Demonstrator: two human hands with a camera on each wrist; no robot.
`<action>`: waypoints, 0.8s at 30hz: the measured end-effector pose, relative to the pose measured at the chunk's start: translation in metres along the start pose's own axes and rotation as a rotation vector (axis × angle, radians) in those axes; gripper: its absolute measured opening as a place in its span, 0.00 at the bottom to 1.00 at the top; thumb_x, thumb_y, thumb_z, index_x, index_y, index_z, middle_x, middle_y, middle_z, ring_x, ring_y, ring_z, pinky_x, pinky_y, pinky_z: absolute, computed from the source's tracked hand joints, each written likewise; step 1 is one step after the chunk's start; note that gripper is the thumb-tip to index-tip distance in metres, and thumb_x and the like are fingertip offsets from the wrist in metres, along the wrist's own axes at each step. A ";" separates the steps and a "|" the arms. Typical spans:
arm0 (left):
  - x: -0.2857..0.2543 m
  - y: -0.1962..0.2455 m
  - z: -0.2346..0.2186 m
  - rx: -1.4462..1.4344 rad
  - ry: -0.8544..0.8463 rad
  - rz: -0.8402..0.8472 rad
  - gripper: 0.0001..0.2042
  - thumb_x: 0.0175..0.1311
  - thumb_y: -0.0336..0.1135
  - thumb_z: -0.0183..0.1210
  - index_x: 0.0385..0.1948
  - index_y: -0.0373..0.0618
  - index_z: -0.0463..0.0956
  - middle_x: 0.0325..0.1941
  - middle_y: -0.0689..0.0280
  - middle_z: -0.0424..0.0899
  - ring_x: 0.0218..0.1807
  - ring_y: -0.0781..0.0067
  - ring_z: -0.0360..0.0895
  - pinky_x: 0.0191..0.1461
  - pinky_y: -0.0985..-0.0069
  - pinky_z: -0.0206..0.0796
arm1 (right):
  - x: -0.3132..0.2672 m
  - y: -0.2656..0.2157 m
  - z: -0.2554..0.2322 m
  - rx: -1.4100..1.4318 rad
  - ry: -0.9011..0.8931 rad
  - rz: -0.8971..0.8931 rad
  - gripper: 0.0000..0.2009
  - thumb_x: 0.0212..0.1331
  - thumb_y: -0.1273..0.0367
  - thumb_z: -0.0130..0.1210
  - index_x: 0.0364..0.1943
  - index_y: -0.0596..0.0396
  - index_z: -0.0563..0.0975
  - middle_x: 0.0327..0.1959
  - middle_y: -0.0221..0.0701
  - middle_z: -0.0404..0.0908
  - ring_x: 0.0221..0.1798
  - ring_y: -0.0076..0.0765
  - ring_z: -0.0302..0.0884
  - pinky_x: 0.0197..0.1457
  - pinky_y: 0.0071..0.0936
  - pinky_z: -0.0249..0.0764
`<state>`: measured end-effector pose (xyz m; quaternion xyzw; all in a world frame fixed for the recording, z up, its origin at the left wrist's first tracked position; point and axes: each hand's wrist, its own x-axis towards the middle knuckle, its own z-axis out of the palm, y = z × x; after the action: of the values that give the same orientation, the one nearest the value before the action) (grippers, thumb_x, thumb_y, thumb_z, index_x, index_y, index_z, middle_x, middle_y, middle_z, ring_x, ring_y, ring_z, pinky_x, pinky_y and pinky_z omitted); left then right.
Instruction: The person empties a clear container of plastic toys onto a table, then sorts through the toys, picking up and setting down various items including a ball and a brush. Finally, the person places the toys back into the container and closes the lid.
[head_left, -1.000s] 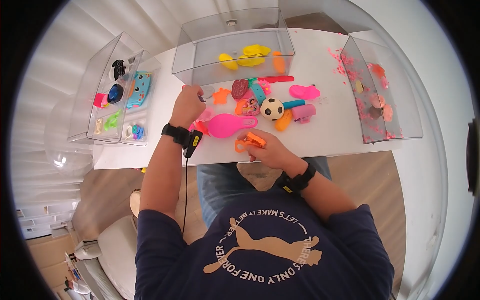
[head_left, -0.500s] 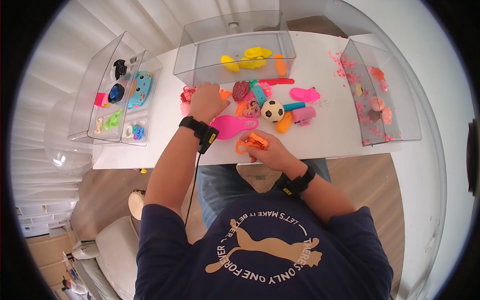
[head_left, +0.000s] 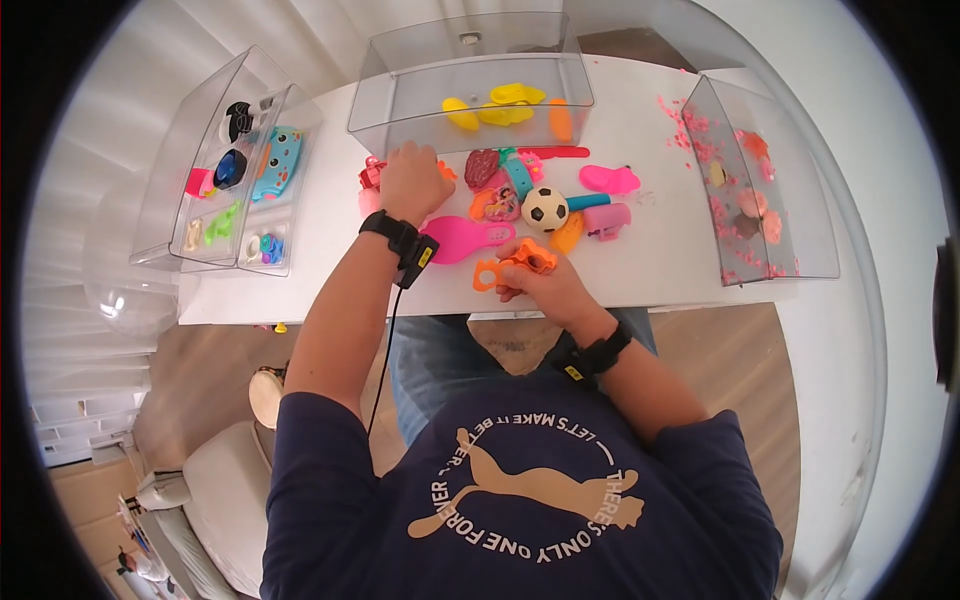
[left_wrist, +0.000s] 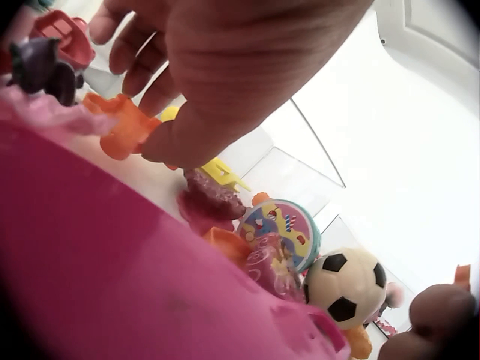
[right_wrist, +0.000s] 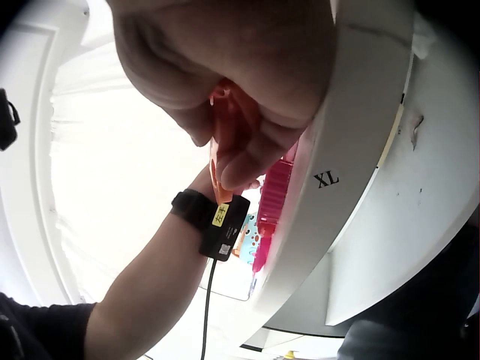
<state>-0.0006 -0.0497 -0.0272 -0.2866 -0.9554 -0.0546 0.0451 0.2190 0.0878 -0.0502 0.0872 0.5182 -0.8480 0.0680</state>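
Note:
My left hand (head_left: 415, 185) is over the left part of the toy pile, beside an orange toy (head_left: 446, 172). In the left wrist view its fingers are spread and loosely bent, and the thumb overlaps the edge of the orange toy (left_wrist: 124, 133); firm contact cannot be told. The right hand (head_left: 558, 292) holds orange cutter-like pieces (head_left: 488, 276) near the table's front edge. In the right wrist view, fingers and thumb pinch an orange piece (right_wrist: 223, 142). A pink paddle-shaped toy (head_left: 455, 240) lies between the hands.
A soccer ball (head_left: 545, 209) sits among mixed toys. Clear bins stand at the back (head_left: 400, 135), left (head_left: 160, 255) and right (head_left: 790, 277); the back one holds yellow and orange toys. A pink shoe-like toy (head_left: 610, 179) lies right of the pile.
My left hand has moved right from the pile's left edge to the orange toy, its fingers loosening. The right hand's orange pieces have shifted and now stick out more.

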 end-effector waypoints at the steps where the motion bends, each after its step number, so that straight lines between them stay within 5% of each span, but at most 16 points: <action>1: -0.002 0.000 -0.004 -0.014 0.045 0.016 0.14 0.50 0.37 0.63 0.37 0.39 0.81 0.45 0.51 0.80 0.50 0.47 0.78 0.52 0.59 0.74 | 0.001 0.002 -0.002 0.035 0.008 -0.001 0.10 0.65 0.73 0.57 0.48 0.56 0.75 0.36 0.31 0.78 0.36 0.27 0.80 0.41 0.27 0.81; 6: -0.017 -0.001 -0.037 -0.330 0.213 -0.005 0.13 0.51 0.35 0.63 0.38 0.39 0.81 0.40 0.56 0.84 0.44 0.55 0.82 0.47 0.67 0.74 | -0.002 0.000 -0.005 0.101 0.041 -0.013 0.09 0.66 0.70 0.57 0.47 0.56 0.74 0.34 0.29 0.77 0.33 0.25 0.78 0.36 0.24 0.79; 12: -0.073 -0.009 -0.058 -1.321 -0.213 -0.263 0.14 0.58 0.30 0.62 0.45 0.38 0.78 0.41 0.61 0.84 0.41 0.67 0.83 0.43 0.68 0.78 | -0.004 -0.023 0.003 0.171 0.054 -0.043 0.08 0.66 0.70 0.57 0.46 0.55 0.74 0.33 0.29 0.77 0.31 0.23 0.77 0.30 0.21 0.74; 18: -0.131 -0.006 -0.046 -2.102 -0.269 -0.275 0.15 0.63 0.25 0.58 0.51 0.36 0.74 0.51 0.59 0.80 0.52 0.65 0.81 0.61 0.61 0.75 | 0.023 -0.034 0.038 -0.027 0.151 -0.134 0.07 0.66 0.71 0.56 0.45 0.54 0.75 0.31 0.29 0.78 0.29 0.23 0.77 0.29 0.20 0.74; 21: -0.137 -0.006 -0.036 -1.991 -0.283 -0.209 0.17 0.63 0.28 0.59 0.53 0.38 0.74 0.56 0.60 0.79 0.59 0.64 0.77 0.67 0.58 0.69 | 0.039 -0.022 0.044 0.006 0.144 -0.115 0.08 0.66 0.71 0.56 0.46 0.55 0.75 0.32 0.28 0.78 0.29 0.22 0.77 0.29 0.20 0.74; 24: -0.133 -0.015 -0.029 -1.934 -0.327 -0.230 0.16 0.62 0.25 0.60 0.52 0.36 0.74 0.50 0.61 0.80 0.52 0.68 0.79 0.59 0.67 0.73 | 0.047 -0.015 0.052 -0.115 0.182 -0.090 0.07 0.65 0.70 0.57 0.45 0.55 0.76 0.32 0.27 0.78 0.28 0.21 0.76 0.27 0.19 0.73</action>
<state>0.1034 -0.1380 -0.0155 -0.1093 -0.5157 -0.7758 -0.3468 0.1664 0.0470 -0.0242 0.1365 0.5734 -0.8077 -0.0126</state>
